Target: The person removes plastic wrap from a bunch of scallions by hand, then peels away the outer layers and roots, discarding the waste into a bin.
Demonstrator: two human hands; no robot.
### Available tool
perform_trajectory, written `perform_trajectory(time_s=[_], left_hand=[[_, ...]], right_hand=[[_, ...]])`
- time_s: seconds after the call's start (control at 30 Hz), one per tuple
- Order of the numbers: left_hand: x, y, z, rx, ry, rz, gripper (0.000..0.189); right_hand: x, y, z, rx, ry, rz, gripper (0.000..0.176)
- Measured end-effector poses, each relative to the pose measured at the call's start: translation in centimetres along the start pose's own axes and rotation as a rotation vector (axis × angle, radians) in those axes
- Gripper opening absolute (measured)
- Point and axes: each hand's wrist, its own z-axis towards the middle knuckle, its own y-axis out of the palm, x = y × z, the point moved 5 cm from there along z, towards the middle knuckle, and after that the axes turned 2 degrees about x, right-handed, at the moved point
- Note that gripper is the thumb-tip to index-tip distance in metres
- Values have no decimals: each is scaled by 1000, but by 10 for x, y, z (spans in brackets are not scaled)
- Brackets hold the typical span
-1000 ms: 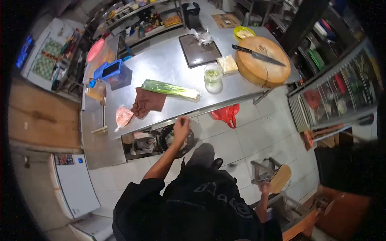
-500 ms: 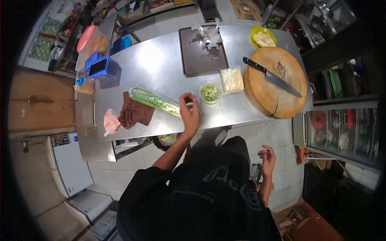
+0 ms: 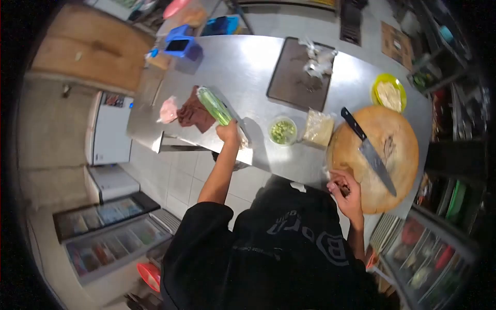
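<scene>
My left hand [image 3: 228,133] is closed around the pale lower end of a plastic-wrapped bundle of spring onions [image 3: 213,105]. The bundle is tilted, its green end over a brown cloth [image 3: 195,114]. My right hand [image 3: 347,192] is beside the near left rim of a round wooden chopping board [image 3: 374,168]. Its fingers are loosely bent, with a gap to the thumb and nothing visible between them. A black-handled knife [image 3: 369,152] lies across the board. Between my hands stand a clear tub of chopped greens [image 3: 283,131] and a pale yellow block in clear wrap [image 3: 318,127].
A dark baking tray [image 3: 297,85] holds crumpled plastic bags [image 3: 319,61]. Behind the board is a yellow-green bowl [image 3: 388,93] with pale contents. A bag of pink food [image 3: 168,110] lies by the cloth. A blue container [image 3: 185,47] stands at the metal table's [image 3: 235,67] far left.
My left hand has moved from beside the spring onions to a grip on their lower end, and the bundle has turned. My right hand has risen to the board's edge. My view has shifted.
</scene>
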Motion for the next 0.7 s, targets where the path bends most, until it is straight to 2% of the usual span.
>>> perform_trajectory(time_s=[0.03,0.1,0.13,0.2,0.27,0.37,0.43,0.5,0.6,0.7], left_hand=[[16,-9,-5,38,12,-17,49],[36,-19,-27,-120,-112,-358,25],[43,-28,-37,-204,-78,-424,21],[65,-44,-68,-307,-108,-417,22],[113,-49,-119,-414,-114,-565,27],[155,-46,-162,-557,138,-416,45],[155,-44,-175,-587,217,-338,49],[150,-40,-184,-630,295,-259,54],[153,-38,-198,-585,606,-15,57],[162,-41,-215,-588,706,96,54]], right_hand=[[-10,-9,7,-37,1,-22,34],[-23,-24,17,-79,-65,-42,35],[-23,-32,21,-84,-79,-80,35],[-28,-36,29,-80,-68,-71,35],[-35,-30,39,-81,-93,-40,34],[-47,-13,55,-65,-144,-27,27],[-69,9,69,-121,-176,-21,25],[-107,23,80,-57,-240,-40,25],[-179,37,93,81,-561,-173,31],[-234,49,97,209,-730,-245,34]])
